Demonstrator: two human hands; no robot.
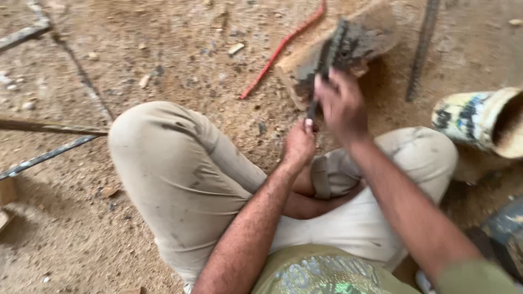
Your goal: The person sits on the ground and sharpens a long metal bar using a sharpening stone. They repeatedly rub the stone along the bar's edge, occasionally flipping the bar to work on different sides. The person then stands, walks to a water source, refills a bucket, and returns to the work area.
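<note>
Lying at the far left on the dusty ground point(65, 239) are several thin metal rods point(49, 155), well apart from the work. Next comes the person's bent knee in beige trousers point(174, 163), with a red cord point(280, 49) on the dirt beyond it.

Near the middle, the left hand point(298, 146) is closed around the lower end of a dark metal bar point(325, 60). The bar runs up and away from it, across a wooden block point(354, 38) that lies tilted on the ground. Just right of that, the right hand point(340, 103) is wrapped over the bar higher up, fingers curled; motion blur hides the exact grip.

The bar looks stiff, heavy for its width, and rough, probably gritty with dirt, so it should not slip easily. Holding it at the low end and at mid-length, as both hands do, seems the steadiest way. The block looks solid and weighty, best taken by its long edges.

Farther right lies another rod point(422, 49), then a paint-stained bucket point(485, 122) on its side.
</note>
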